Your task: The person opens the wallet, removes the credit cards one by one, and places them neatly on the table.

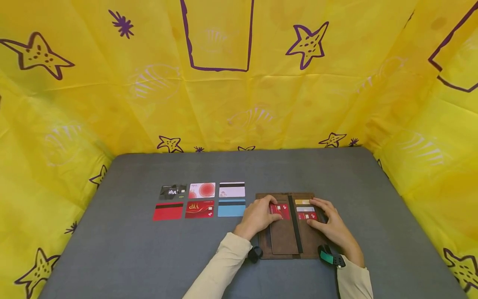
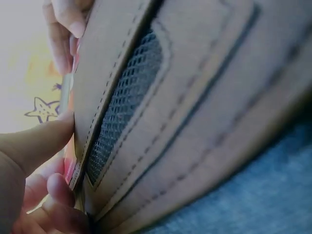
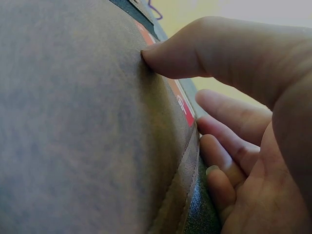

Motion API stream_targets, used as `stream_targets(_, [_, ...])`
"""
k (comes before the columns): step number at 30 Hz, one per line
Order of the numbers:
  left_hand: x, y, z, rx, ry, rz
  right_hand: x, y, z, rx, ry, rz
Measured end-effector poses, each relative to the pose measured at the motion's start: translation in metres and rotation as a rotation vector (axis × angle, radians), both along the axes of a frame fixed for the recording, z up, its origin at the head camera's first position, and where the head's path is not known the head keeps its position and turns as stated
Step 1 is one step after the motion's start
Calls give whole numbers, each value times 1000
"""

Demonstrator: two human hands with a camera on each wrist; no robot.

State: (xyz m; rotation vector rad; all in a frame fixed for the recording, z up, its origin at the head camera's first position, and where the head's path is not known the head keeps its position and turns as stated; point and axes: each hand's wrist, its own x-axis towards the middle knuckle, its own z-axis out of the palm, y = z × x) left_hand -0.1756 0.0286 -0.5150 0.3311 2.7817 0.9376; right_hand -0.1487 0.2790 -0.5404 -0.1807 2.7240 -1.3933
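Observation:
A brown leather wallet [image 1: 284, 236] lies spread on the table, with a dark strap [image 1: 294, 226] running down its middle. My left hand [image 1: 258, 215] holds the wallet's left panel beside a red card [image 1: 284, 211] tucked in its pocket. Its thumb [image 2: 53, 136] touches the leather edge, the other fingers curled below. My right hand [image 1: 335, 226] grips the right side, its thumb [image 3: 180, 53] pressing the leather just under another red card [image 1: 308, 216]. Above that card, a silvery card [image 1: 305, 209] and a golden card [image 1: 301, 202] show in stacked slots.
Left of the wallet lie two rows of cards: black [image 1: 173, 192], white with red circles [image 1: 202, 190], pale with a stripe [image 1: 232, 189], plain red [image 1: 168, 211], red VIP [image 1: 199, 209] and blue [image 1: 232, 208]. A yellow patterned cloth [image 1: 224, 112] rises behind the grey table [image 1: 130, 249].

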Motion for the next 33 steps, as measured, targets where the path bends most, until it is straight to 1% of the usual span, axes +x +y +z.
stream_targets(2, [-3,0,0,24,-24,12,0,0,0,5,-3,2])
stream_targets(4, [-5,1,-1,36,-29,20,-1,0,0,8,-2,1])
stream_targets(11, [-10,1,-3,104,-14,72,-1,0,0,-8,16,4])
stream_targets(16, [-13,0,-2,131,-23,82,-1,0,1,0,15,3])
stream_targets(22, [-19,2,0,165,21,148,1,0,1,4,3,7])
stream_targets(24, [-21,1,1,179,38,158,0,0,1,2,6,8])
stream_targets(26, [-22,0,3,198,36,157,0,0,1,2,7,9])
stream_targets(29, [-23,-4,4,216,25,128,0,0,2,-2,3,8])
stream_targets(31, [-23,-6,4,213,26,110,0,0,2,1,-3,5])
stream_targets(33, [-24,-9,4,198,43,91,-1,0,2,2,-5,2])
